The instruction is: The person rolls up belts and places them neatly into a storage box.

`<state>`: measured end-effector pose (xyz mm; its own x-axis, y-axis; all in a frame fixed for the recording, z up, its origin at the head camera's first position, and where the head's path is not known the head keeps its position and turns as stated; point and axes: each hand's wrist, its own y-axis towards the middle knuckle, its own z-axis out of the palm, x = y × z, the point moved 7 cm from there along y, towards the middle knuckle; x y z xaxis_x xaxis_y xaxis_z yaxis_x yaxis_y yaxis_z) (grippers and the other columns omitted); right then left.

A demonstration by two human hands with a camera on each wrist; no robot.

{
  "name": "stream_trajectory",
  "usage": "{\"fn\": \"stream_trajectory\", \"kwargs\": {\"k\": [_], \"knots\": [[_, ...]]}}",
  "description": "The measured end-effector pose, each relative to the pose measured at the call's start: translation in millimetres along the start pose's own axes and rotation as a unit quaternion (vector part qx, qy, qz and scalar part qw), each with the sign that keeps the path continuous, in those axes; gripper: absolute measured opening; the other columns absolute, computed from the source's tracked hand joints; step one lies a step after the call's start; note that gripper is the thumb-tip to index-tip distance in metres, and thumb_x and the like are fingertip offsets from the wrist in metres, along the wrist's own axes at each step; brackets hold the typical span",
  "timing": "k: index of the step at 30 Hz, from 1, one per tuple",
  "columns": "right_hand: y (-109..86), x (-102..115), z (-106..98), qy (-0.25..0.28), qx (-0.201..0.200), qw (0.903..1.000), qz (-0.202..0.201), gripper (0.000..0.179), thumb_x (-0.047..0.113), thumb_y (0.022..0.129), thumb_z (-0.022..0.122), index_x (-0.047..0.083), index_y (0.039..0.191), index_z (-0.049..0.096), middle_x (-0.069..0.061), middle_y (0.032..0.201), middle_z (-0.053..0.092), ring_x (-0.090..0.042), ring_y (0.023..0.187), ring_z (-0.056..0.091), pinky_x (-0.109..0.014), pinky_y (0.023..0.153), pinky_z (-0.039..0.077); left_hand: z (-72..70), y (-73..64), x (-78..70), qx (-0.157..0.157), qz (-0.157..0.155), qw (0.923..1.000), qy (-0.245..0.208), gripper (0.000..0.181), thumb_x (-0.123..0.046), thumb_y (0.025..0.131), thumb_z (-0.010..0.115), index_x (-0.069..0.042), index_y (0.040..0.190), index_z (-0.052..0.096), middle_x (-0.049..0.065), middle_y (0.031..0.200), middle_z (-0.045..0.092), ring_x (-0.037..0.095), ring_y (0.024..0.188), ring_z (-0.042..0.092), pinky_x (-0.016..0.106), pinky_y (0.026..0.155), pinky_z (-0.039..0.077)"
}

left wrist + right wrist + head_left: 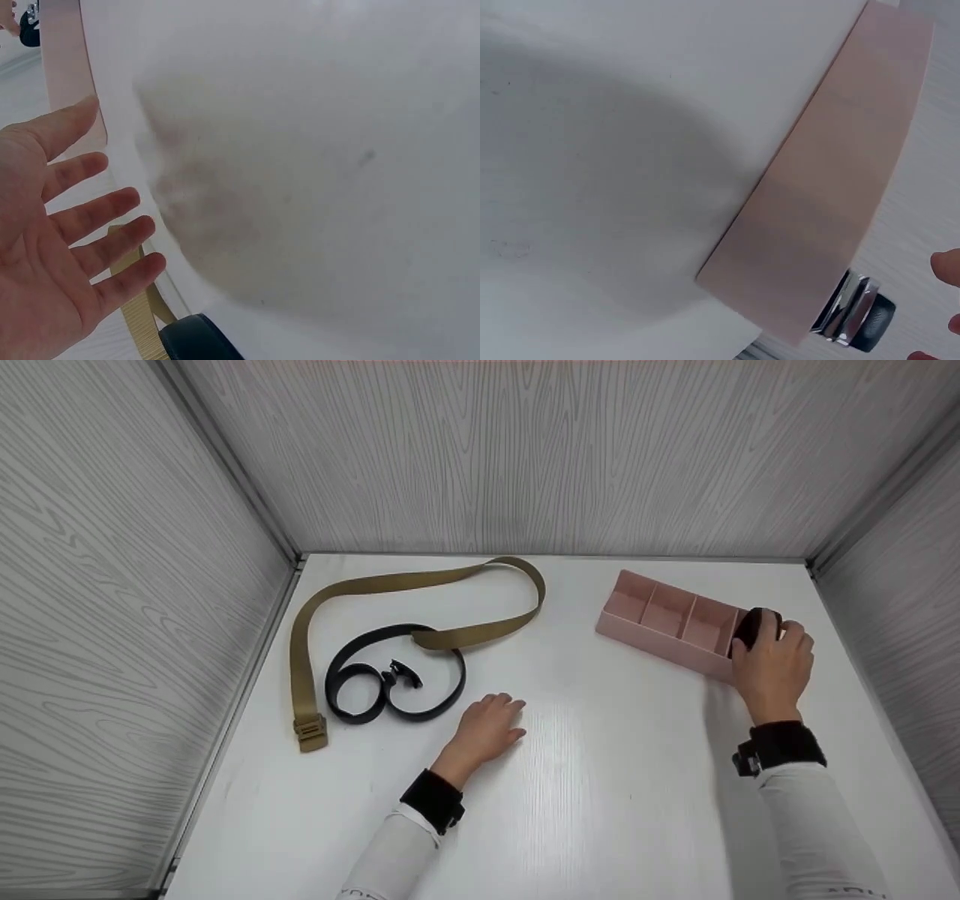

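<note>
My right hand (776,671) is over the right end of a pink divided box (660,649), around a round black thing (750,631) that looks like a rolled belt. In the right wrist view its shiny metal part (849,307) sticks up above the box, and the fingertips (946,268) stand apart from it. Flat over the white table, my left hand (486,729) has its fingers spread and nothing in them. Left of it lie a loosely coiled black belt (365,636) with a black buckle (406,673) and a tan webbing belt (390,583).
The tan belt's buckle (310,733) lies toward the table's left edge, and its other end crosses over the black belt. Three compartments of the box show bare floors. Grey wood-grain panels (480,457) enclose the white table (585,802) at back and sides.
</note>
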<state>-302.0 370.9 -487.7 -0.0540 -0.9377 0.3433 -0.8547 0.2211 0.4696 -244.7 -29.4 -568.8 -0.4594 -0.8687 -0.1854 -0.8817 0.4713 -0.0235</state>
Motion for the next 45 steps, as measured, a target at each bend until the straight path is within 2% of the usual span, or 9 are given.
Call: {"fn": "stream_trajectory", "kwargs": {"k": [2,5,9,15,22,26,29,35,45], "knots": [[-6.9,17,-4,0.012,-0.042,0.9979,-0.049,0.048,0.017,0.083,0.061,-0.001,0.125,0.046,-0.033,0.112,0.041,-0.052,0.102,0.041,-0.061,0.08,0.033,-8.6,-1.5,3.9,-0.035,-0.001,0.9993,0.011,0.044,-0.035,0.085,0.061,-0.014,0.123,0.055,0.007,0.119,0.054,0.023,0.11,0.049,0.038,0.086,0.042],[-20.9,43,-1,0.04,-0.045,0.9922,-0.11,0.041,0.01,0.079,0.065,-0.002,0.116,0.052,-0.031,0.111,0.044,-0.049,0.1,0.043,-0.058,0.079,0.035,-22.1,-0.2,15.7,-0.084,-0.013,0.9962,0.018,0.041,-0.031,0.085,0.062,-0.011,0.12,0.057,0.008,0.115,0.055,0.024,0.107,0.051,0.038,0.085,0.042],[-46.1,75,20,0.086,0.055,0.9794,-0.175,0.04,0.008,0.076,0.068,0.0,0.113,0.055,-0.025,0.108,0.049,-0.043,0.097,0.047,-0.053,0.079,0.038,-35.6,6.7,45.0,-0.12,-0.056,0.991,0.016,0.038,-0.025,0.084,0.063,-0.009,0.118,0.058,0.01,0.111,0.056,0.027,0.101,0.053,0.04,0.081,0.043],[-87.8,103,58,0.101,0.234,0.937,-0.239,0.034,0.015,0.081,0.066,0.004,0.113,0.06,-0.014,0.105,0.054,-0.032,0.095,0.053,-0.047,0.079,0.041,-47.1,13.5,90.6,-0.128,-0.131,0.983,0.012,0.038,-0.021,0.081,0.066,-0.006,0.115,0.058,0.014,0.105,0.055,0.032,0.095,0.054,0.046,0.073,0.045],[-111.3,113,76,0.099,0.3,0.914,-0.255,0.036,0.013,0.079,0.068,0.006,0.114,0.061,-0.012,0.109,0.054,-0.03,0.098,0.053,-0.044,0.08,0.043,-45.6,5.4,119.2,-0.093,-0.193,0.9767,0.012,0.042,-0.034,0.082,0.064,-0.003,0.11,0.059,0.016,0.105,0.056,0.034,0.09,0.057,0.047,0.069,0.046],[-115.9,117,78,0.104,0.309,0.9092,-0.259,0.035,0.01,0.078,0.069,0.006,0.112,0.062,-0.011,0.109,0.054,-0.029,0.099,0.052,-0.043,0.081,0.043,-33.9,-1.2,114.1,-0.025,-0.174,0.9844,0.001,0.047,-0.046,0.079,0.064,-0.007,0.105,0.064,0.012,0.098,0.061,0.032,0.086,0.06,0.053,0.08,0.041],[-118.0,120,80,0.108,0.315,0.9063,-0.261,0.035,0.009,0.077,0.07,0.005,0.111,0.063,-0.011,0.109,0.053,-0.028,0.099,0.051,-0.043,0.082,0.043,-25.8,-3.8,105.4,0.001,-0.145,0.9894,-0.006,0.036,-0.039,0.08,0.066,-0.011,0.102,0.067,0.009,0.096,0.065,0.029,0.089,0.061,0.057,0.09,0.033],[-121.4,130,81,0.123,0.328,0.8975,-0.268,0.033,0.009,0.078,0.07,0.003,0.11,0.063,-0.013,0.11,0.053,-0.028,0.1,0.051,-0.043,0.083,0.043,-22.8,-3.9,83.5,-0.026,-0.117,0.9928,0.0,0.008,-0.01,0.081,0.064,-0.01,0.086,0.07,0.007,0.084,0.067,0.027,0.078,0.063,0.045,0.067,0.047],[-120.5,160,84,0.128,0.317,0.8882,-0.307,0.042,0.009,0.081,0.065,0.005,0.121,0.055,-0.01,0.121,0.05,-0.024,0.102,0.055,-0.04,0.08,0.046,-9.3,-1.7,14.0,-0.04,-0.007,0.9984,0.04,0.011,-0.006,0.078,0.063,-0.014,0.078,0.07,-0.002,0.073,0.063,0.02,0.069,0.061,0.034,0.055,0.046]]}}
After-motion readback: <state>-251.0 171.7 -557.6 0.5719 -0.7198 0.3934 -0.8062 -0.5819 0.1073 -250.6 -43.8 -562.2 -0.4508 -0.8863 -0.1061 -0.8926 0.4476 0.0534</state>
